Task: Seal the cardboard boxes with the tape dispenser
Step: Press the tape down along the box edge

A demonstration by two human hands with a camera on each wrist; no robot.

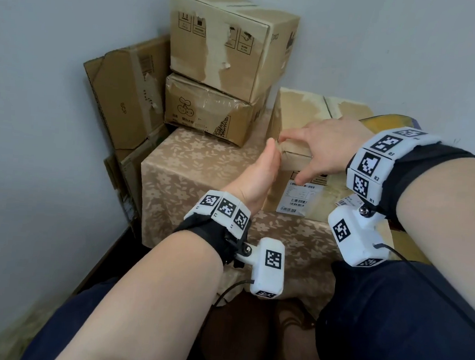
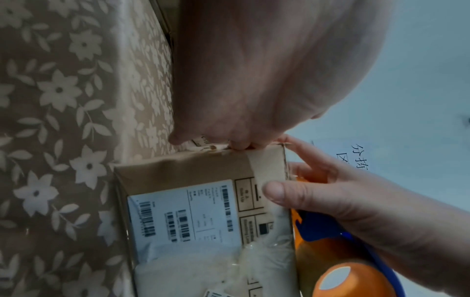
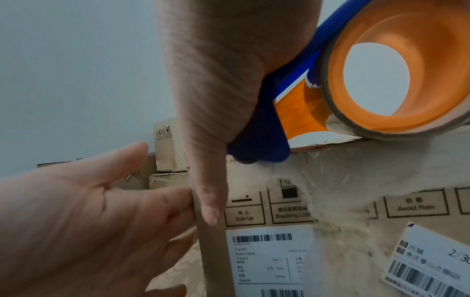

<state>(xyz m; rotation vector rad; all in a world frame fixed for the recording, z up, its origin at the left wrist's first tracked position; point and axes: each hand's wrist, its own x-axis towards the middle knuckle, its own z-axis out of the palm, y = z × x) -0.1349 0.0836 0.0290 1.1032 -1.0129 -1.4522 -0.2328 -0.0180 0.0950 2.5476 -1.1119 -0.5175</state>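
Observation:
A cardboard box (image 1: 303,111) with shipping labels stands on a table under a floral cloth (image 1: 191,176). My left hand (image 1: 262,164) lies flat against the box's left upper corner, fingers straight (image 3: 101,211). My right hand (image 1: 317,146) reaches over the top edge at that corner. Its fingers lie on top and its thumb (image 3: 208,180) presses a pale tape strip (image 3: 213,251) onto the front face. The blue and orange tape dispenser (image 3: 381,80) sits on the box top just behind the right palm (image 2: 338,251). Whether the palm holds it is hidden.
Two closed boxes (image 1: 226,38) (image 1: 207,110) are stacked at the back of the table, close behind the box being handled. Flattened cardboard (image 1: 124,93) leans on the wall at the left. My knees are just under the table's front edge.

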